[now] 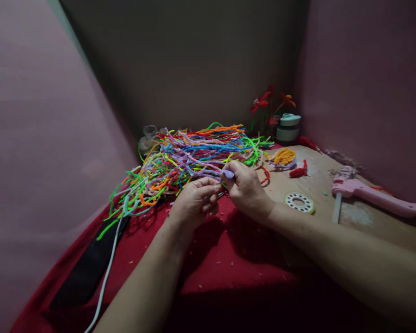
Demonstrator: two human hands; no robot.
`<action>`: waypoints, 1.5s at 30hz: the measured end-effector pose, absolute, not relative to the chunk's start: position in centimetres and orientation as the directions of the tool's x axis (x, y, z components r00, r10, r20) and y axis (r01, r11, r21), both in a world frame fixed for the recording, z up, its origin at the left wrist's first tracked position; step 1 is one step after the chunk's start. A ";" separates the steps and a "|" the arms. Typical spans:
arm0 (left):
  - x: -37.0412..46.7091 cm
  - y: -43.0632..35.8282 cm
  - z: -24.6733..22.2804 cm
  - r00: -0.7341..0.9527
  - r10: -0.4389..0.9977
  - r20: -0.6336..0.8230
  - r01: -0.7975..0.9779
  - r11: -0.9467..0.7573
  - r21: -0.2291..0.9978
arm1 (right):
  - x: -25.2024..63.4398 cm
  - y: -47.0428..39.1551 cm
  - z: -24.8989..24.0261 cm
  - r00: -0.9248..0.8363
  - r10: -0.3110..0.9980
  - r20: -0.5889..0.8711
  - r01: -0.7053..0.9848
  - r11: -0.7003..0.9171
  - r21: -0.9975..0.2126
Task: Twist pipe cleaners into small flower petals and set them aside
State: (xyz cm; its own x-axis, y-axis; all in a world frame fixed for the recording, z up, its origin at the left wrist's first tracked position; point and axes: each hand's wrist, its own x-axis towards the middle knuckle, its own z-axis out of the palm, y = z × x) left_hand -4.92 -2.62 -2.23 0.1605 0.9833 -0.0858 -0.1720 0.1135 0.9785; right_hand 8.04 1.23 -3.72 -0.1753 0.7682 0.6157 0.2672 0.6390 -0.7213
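My right hand [246,187] is closed on a small lavender piece [228,174], pinched between thumb and fingers. Just left of it, my left hand [196,201] has its thumb and index fingertips pressed together near the lavender piece; what they pinch, if anything, is too small to make out. The two hands are close together in front of a big tangled heap of multicoloured fuzzy stems [201,150], in pink, blue, orange, green and purple.
On the right, a brown board [319,178] bears a pink glue gun [377,194], a round holed disc [299,203], a yellow coil [284,157] and a red piece [299,170]. A dark flat object [86,268] and white cable [107,273] lie left on red cloth [222,263].
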 end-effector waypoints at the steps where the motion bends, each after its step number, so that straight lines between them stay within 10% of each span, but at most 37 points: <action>1: -4.9 -2.6 -2.3 0.171 0.982 -0.086 -0.194 0.119 0.974 | 8.0 1.1 -3.7 -0.164 0.748 0.644 0.288 0.660 -0.693; 7: -4.5 -2.6 -2.4 0.065 0.998 0.027 -0.069 -0.023 0.997 | 7.7 1.4 -3.5 -0.184 0.934 0.305 -0.092 0.292 -0.952; 12: -4.7 -2.5 -2.6 0.086 0.996 -0.011 -0.026 0.013 1.000 | 7.2 1.9 -4.0 -0.298 0.948 0.114 -0.403 -0.016 -0.915; 21: -5.6 -2.7 -1.8 -0.088 0.995 -0.040 0.206 0.057 0.977 | 7.8 3.0 -4.4 -0.240 0.952 0.191 -0.372 0.092 -0.924; 31: -5.1 -2.4 -2.3 -0.132 0.952 0.275 0.185 -0.249 0.951 | 7.6 1.2 -3.5 -0.401 0.890 0.218 -0.280 0.108 -0.954; 37: -4.8 -2.6 -3.1 -0.086 0.700 0.709 0.547 -0.561 0.620 | 7.3 1.1 -3.8 -0.425 0.877 0.225 -0.335 0.079 -0.939; 45: -5.6 -2.1 -2.4 -0.075 0.990 0.119 -0.064 -0.124 0.990 | 7.5 1.4 -3.9 -0.417 0.887 0.199 -0.372 0.033 -0.928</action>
